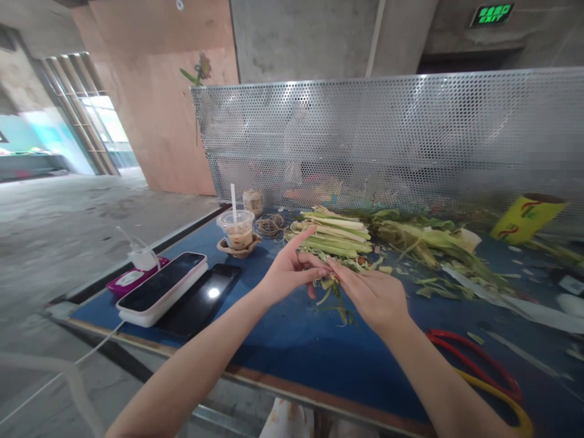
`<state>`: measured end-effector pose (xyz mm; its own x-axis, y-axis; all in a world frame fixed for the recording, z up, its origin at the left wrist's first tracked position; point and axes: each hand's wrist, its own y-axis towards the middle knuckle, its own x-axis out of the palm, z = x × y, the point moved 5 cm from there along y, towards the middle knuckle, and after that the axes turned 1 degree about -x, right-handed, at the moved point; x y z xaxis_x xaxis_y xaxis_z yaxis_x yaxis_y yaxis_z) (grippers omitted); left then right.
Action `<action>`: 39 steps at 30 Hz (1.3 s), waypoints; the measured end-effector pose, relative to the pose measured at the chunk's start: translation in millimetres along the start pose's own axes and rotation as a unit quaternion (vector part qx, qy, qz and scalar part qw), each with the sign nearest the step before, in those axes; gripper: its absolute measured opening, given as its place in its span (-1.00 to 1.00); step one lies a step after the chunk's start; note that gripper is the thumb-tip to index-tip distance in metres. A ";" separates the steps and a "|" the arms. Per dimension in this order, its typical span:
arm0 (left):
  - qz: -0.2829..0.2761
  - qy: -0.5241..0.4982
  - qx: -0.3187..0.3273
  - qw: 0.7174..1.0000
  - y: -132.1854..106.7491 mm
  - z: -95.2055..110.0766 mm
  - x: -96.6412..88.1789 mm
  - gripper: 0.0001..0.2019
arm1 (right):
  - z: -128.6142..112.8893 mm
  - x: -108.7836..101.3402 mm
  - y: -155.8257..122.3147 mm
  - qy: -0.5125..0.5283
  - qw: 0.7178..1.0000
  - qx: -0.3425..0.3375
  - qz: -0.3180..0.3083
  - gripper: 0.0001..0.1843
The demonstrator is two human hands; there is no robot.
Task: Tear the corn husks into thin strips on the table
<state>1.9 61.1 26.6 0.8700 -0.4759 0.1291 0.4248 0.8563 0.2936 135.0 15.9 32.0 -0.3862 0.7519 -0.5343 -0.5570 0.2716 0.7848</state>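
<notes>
Both my hands meet over the blue table (292, 340). My left hand (292, 271) pinches a small green plant scrap (329, 285) with thumb and fingers, its forefinger sticking out toward a neat stack of pale green stalks (335, 238). My right hand (371, 295) touches the same scrap with its fingers drawn together. Thin green shreds (340, 311) hang and lie just below the hands.
A loose heap of green leaves and husks (424, 243) lies right of the stack. At the left are two phones (182, 292), a plastic cup with a straw (237, 230), coiled twine (270, 225). A yellow cup (524, 218), red and yellow cords (483, 365) at right. A perforated metal screen (387, 140) stands behind.
</notes>
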 end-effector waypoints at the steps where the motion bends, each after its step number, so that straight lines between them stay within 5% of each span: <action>1: -0.002 0.022 0.009 1.000 -0.6 1.1 -0.4 -0.10 | 0.7 0.1 0.8 0.010 1.000 -0.001 -0.007 -0.65; 4: 0.002 0.160 0.051 0.986 -2.8 4.1 -2.9 -0.17 | 2.2 0.5 3.3 0.026 0.999 -0.018 -0.013 -0.63; 8: -0.011 0.407 0.134 0.903 -3.1 5.3 -2.0 -0.42 | 3.1 5.5 6.4 0.020 0.998 -0.047 -0.033 -0.60; 15: -0.023 0.556 0.210 0.804 2.9 2.3 0.0 -0.56 | 13.4 16.8 4.7 -0.022 0.995 -0.016 -0.097 -0.60; 22: -0.046 0.588 0.207 0.781 4.0 -0.3 -1.8 -0.68 | 16.8 17.6 4.6 0.004 0.997 0.000 -0.083 -0.73; 30: -0.076 0.553 0.213 0.802 2.1 1.5 5.3 -0.86 | 15.4 11.0 9.0 -0.017 0.997 0.026 -0.074 -0.78; 39: -0.078 0.604 0.231 0.759 3.9 -3.0 6.0 -0.83 | 11.4 16.6 9.0 0.014 0.996 0.005 -0.085 -0.79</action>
<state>9.5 62.2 25.7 0.5319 0.2052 -0.8216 0.6559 0.5138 0.5529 131.9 37.6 33.8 -0.3079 0.6778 -0.6677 -0.6079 0.3997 0.6861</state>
